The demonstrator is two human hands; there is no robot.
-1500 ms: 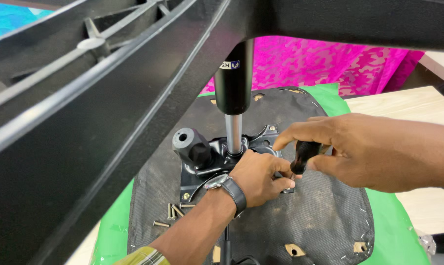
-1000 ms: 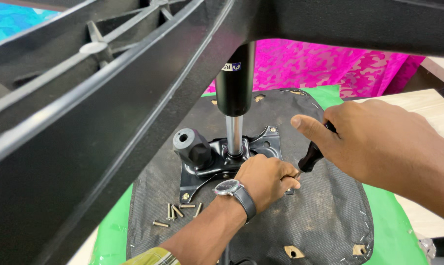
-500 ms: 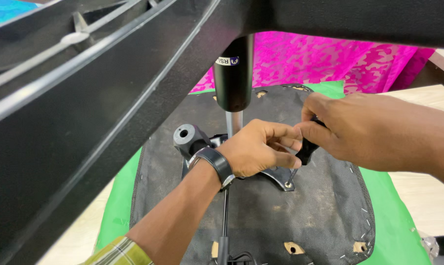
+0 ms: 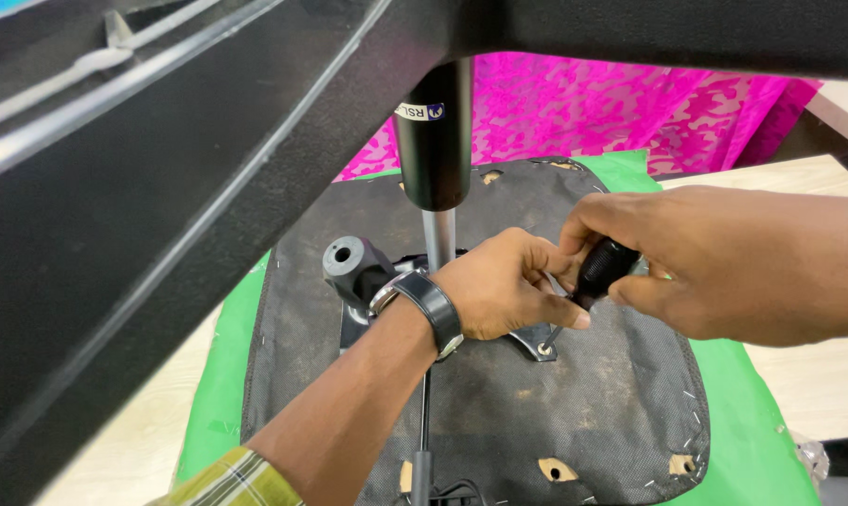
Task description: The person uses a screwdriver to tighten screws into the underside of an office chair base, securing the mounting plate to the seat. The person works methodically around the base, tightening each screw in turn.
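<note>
The right hand [image 4: 724,262] is gripping a black tool handle [image 4: 604,267] over the metal plate [image 4: 527,339] at the seat's [image 4: 555,412] middle; the left hand [image 4: 504,286] is pinching its shaft. If tilted, the tip could be slipping off the screw.

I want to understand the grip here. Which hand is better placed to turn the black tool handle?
Probably the right hand: its fingers already wrap the black tool handle. The left hand rests lower, on the metal bracket beside the tool's tip, seemingly steadying it.
</note>
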